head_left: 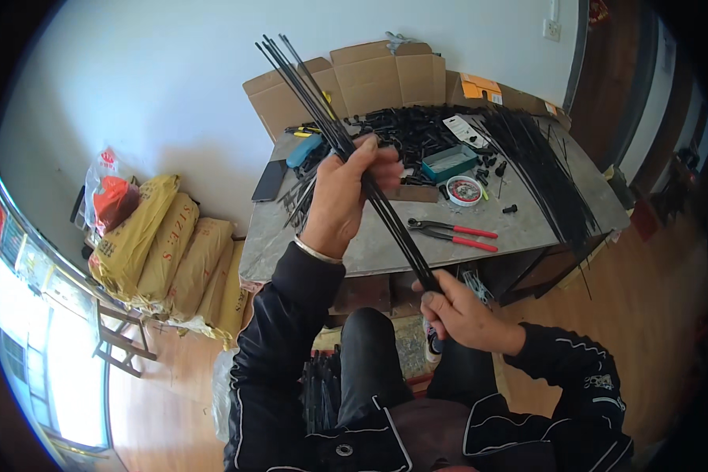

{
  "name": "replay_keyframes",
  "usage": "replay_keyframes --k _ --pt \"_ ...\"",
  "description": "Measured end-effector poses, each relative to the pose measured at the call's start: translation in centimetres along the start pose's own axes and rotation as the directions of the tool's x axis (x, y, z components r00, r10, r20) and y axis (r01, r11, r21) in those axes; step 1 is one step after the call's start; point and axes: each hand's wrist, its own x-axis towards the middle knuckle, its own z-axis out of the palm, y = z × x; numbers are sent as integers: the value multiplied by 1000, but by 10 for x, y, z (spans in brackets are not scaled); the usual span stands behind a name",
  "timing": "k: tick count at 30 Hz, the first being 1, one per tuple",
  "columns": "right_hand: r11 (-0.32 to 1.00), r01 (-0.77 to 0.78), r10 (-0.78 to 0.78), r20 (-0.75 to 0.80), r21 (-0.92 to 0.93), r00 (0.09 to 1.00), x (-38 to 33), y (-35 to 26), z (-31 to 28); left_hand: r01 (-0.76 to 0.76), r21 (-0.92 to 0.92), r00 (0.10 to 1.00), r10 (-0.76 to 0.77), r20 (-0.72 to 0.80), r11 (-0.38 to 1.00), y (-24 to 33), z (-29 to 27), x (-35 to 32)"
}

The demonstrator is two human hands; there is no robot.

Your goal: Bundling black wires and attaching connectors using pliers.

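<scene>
A bundle of long, thin black rods [397,228] slants across the front of the table, its upper ends fanned slightly apart toward the wall. My left hand [342,189] is closed around the bundle's middle, and its fingertips are a little blurred. Lower down, my right hand [462,313] grips the near end of the same rods, over my lap. Beneath the bundle, pincers with red handles [456,237] lie on the grey table [342,256]. Many more black rods [536,173] lie in a pile on the table's right side, some sticking out past its front edge.
Small black parts [409,130] are heaped before a cardboard screen [370,77]. Near them are a teal box [451,163], a round white tub [464,191], a blue object [304,149] and a dark phone [269,181]. Yellow sacks [165,244] are stacked on the left beside a wooden stool [122,338].
</scene>
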Motion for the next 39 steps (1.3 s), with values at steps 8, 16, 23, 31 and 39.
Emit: replay_keyframes --k 8,16,23,31,39 --pt "996 69 -66 49 -54 997 -3 22 -17 89 131 992 -99 75 987 -13 -2 10" --pt "968 246 -245 -32 48 969 7 39 -53 193 -17 969 -188 162 981 -23 3 24" --pt "320 93 -673 -156 -943 723 62 64 -137 262 50 935 -267 234 964 -35 20 8" --pt "161 -159 -527 -221 -974 821 63 74 -156 257 67 907 -264 328 964 -29 4 -17" --pt "817 492 -452 196 -301 870 117 -21 -65 276 122 876 -301 377 953 -24 13 -52"
